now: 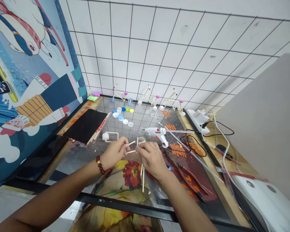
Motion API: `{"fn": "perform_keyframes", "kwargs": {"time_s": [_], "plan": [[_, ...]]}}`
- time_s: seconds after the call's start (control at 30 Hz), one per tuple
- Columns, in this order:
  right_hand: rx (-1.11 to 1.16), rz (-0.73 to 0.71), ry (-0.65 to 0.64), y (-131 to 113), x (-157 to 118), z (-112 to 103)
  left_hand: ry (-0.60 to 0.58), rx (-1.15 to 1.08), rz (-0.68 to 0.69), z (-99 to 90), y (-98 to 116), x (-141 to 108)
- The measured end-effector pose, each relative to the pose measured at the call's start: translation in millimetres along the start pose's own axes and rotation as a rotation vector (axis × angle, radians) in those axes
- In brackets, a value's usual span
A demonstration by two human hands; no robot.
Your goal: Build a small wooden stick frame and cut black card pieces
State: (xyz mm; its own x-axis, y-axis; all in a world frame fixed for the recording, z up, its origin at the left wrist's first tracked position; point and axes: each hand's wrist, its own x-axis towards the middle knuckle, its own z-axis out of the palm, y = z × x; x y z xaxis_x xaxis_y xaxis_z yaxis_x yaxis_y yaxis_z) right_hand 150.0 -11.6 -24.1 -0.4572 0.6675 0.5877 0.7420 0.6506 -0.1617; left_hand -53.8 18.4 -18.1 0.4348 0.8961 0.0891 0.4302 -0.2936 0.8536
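Observation:
My left hand (117,150), with a beaded bracelet at the wrist, pinches a short pale wooden stick (132,142). A second short stick (130,151) runs between its fingertips and those of my right hand (151,158). That hand's fingers are curled closed at the stick's end; my own fingers hide the exact grip. Longer wooden sticks (143,180) lie under my right hand. Just beyond it is a round clear lid or cap (141,140). A small stick frame with a white cap (105,137) rests beyond my left hand.
A white hot glue gun (157,131) lies ahead to the right, its black cord (183,148) looping nearby. Red-handled pliers (190,183) lie right. Several bottle caps (120,117) and stick models (147,96) stand behind. A black sheet (85,125) is left, a power strip (197,120) right.

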Motion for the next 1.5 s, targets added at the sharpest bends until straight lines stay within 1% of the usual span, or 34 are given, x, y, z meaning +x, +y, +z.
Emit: {"fn": "perform_keyframes", "kwargs": {"time_s": [0.07,0.13,0.23,0.3,0.43,0.53,0.63,0.7,0.87,0.97,1.07,1.13,1.23,1.5], "plan": [[0.026,0.015,0.042,1.0,-0.7,1.7,-0.004,0.032,0.05,3.8,1.4,-3.8],[0.098,0.023,0.066,2.3,-2.5,4.5,-0.024,0.086,0.087,6.8,3.8,-7.3],[0.248,0.077,0.091,1.4,-4.7,9.3,-0.025,0.092,0.087,10.0,7.3,-10.1],[0.359,0.179,0.132,-1.4,-4.8,11.7,-0.046,0.0,0.054,12.9,8.3,-10.6],[0.624,0.469,0.187,-8.0,-2.2,14.3,-0.156,-0.321,-0.082,20.9,6.9,-9.7],[0.886,0.665,0.186,-9.9,-0.2,16.2,-0.196,-0.531,-0.207,23.1,7.5,-8.1],[1.082,0.779,0.162,-9.1,0.7,18.1,-0.196,-0.644,-0.278,19.8,10.9,-7.4],[1.105,0.795,0.153,-8.0,0.7,19.2,-0.203,-0.685,-0.302,16.9,12.6,-7.6],[1.067,0.75,0.153,-7.8,0.0,21.0,-0.237,-0.743,-0.381,15.5,12.4,-7.6],[1.159,0.8,0.146,-10.5,1.6,18.8,-0.243,-0.767,-0.391,16.5,12.9,-7.9],[1.247,0.86,0.113,-13.3,4.0,15.5,-0.244,-0.772,-0.394,16.5,14.9,-8.6],[1.25,0.883,0.11,-13.8,4.8,14.7,-0.26,-0.76,-0.418,16.3,16.2,-9.1],[1.21,0.885,0.148,-12.2,4.4,16.1,-0.289,-0.745,-0.458,16.5,16.8,-9.5],[1.226,0.86,0.105,-11.7,3.1,19.7,-0.271,-0.76,-0.429,18.4,11.8,-10.2]]}}
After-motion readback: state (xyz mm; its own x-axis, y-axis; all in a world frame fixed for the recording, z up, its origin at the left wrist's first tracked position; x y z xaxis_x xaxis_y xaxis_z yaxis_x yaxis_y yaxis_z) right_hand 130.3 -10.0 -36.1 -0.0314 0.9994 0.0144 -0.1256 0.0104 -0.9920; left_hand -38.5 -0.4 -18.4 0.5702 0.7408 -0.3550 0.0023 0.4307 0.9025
